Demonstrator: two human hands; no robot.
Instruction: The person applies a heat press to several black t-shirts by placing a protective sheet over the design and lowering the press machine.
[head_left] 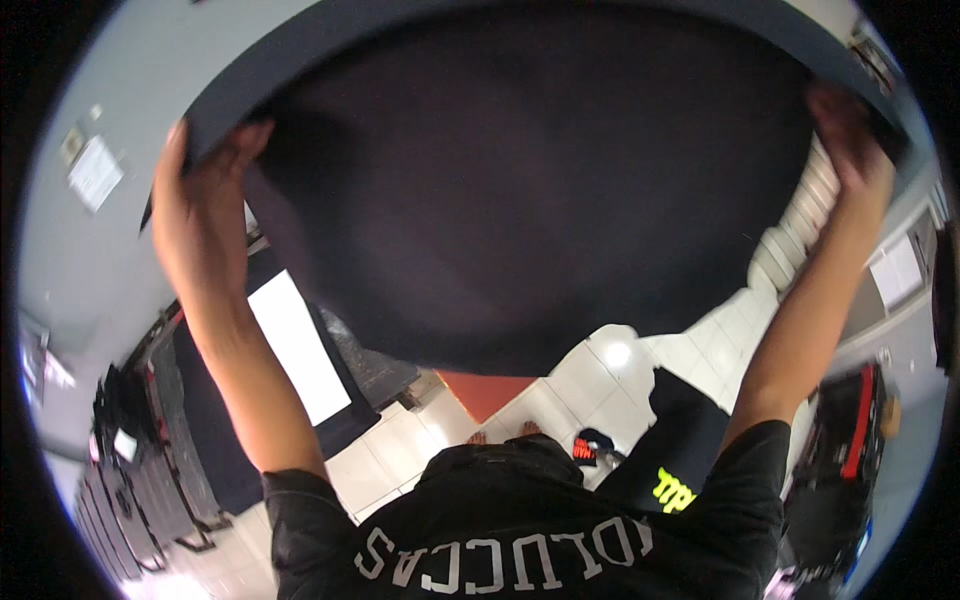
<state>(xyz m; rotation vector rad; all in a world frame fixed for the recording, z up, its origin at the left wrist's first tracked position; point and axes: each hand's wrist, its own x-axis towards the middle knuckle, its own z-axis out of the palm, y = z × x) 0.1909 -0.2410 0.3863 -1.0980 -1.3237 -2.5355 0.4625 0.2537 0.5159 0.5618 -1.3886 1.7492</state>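
Observation:
A large black cloth [540, 190] is spread wide in front of me at arm's length and covers most of the upper view. My left hand [205, 195] grips its left edge, with the thumb on one side and the fingers on the other. At the far right edge my right hand [850, 140], slightly blurred, is closed on the cloth, its fingertips partly lost against the dark fabric. The lower edge hangs in a curve between my arms. Whether it is a garment or a plain piece, I cannot tell.
On my left, a white rectangular sheet [300, 345] lies on black fabric over a bench. An orange-red panel [483, 395] shows beneath the cloth, above the white tile floor [395, 440]. Black fabric with neon-yellow print [672, 420] is at lower right, near a black-and-red stack [835, 470].

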